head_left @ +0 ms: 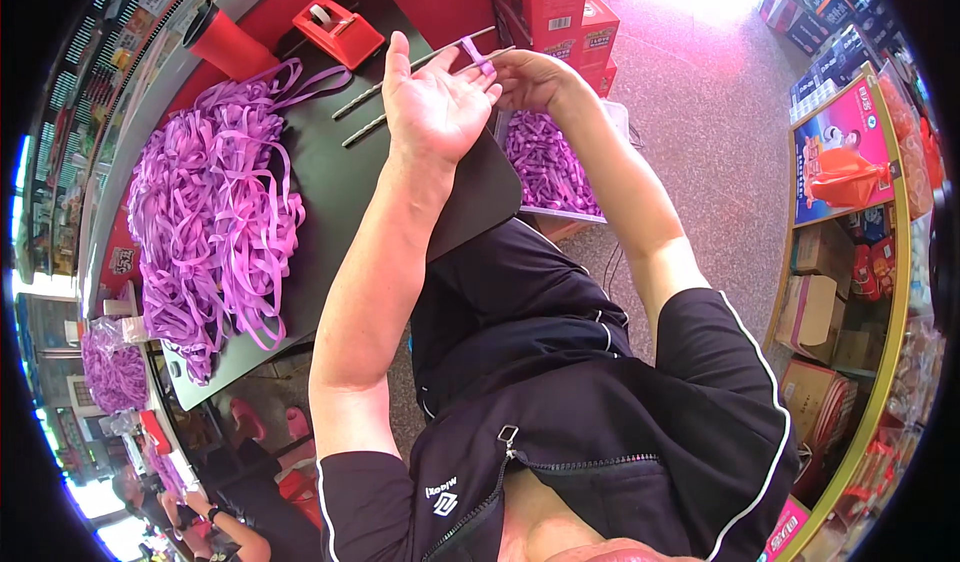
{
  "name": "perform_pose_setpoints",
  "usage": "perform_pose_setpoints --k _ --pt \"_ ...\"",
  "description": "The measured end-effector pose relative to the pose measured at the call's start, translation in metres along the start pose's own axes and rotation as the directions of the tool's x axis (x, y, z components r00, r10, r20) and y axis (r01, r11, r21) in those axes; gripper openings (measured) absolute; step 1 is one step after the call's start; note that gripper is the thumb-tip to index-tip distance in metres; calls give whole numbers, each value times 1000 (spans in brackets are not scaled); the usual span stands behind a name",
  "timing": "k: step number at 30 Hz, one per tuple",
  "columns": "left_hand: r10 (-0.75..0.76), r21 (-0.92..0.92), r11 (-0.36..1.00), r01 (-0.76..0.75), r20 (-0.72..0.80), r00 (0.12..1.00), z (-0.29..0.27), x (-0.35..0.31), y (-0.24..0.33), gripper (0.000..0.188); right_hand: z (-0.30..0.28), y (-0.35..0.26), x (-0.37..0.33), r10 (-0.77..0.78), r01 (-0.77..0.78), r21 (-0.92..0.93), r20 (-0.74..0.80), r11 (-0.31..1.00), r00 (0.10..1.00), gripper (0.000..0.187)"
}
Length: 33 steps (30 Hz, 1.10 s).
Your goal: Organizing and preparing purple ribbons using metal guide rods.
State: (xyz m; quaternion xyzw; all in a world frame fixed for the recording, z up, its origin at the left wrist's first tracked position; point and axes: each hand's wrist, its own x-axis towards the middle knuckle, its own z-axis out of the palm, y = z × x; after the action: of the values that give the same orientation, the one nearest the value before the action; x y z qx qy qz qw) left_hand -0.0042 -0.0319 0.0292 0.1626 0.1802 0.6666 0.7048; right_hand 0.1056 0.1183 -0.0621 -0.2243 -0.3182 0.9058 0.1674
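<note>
Two thin metal rods run side by side above the dark table, slanting up to the right. A short purple ribbon is looped across them near their far right ends. My left hand is palm up with its fingers stretched toward that ribbon, its thumb standing apart. My right hand meets the left fingertips, its fingers bent and pinched at the ribbon's lower end; the fingertips are partly hidden. A large heap of loose purple ribbon covers the table's left side.
On the dark table stand a red tape dispenser and a red cup. A white bin of purple ribbon pieces sits below, beside red cartons. Shelves with boxes line the right. Another person works at lower left.
</note>
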Motion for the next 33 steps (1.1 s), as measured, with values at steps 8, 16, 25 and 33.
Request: perform_pose_setpoints --k 8,16,25,33 --pt "54 -16 998 -55 -71 996 4 0 -2 99 -6 22 31 -60 38 111 197 993 978 17" --pt "75 -25 997 -77 -85 994 1 -5 0 100 12 28 25 -39 40 60 -9 997 999 12" --pt "83 -10 996 -85 -145 986 18 -6 -5 99 71 -34 -61 -642 -37 -998 -59 47 764 53" --pt "109 -19 994 -110 -50 993 13 -3 -6 103 82 -30 -39 -604 -242 -966 -142 -87 784 48"
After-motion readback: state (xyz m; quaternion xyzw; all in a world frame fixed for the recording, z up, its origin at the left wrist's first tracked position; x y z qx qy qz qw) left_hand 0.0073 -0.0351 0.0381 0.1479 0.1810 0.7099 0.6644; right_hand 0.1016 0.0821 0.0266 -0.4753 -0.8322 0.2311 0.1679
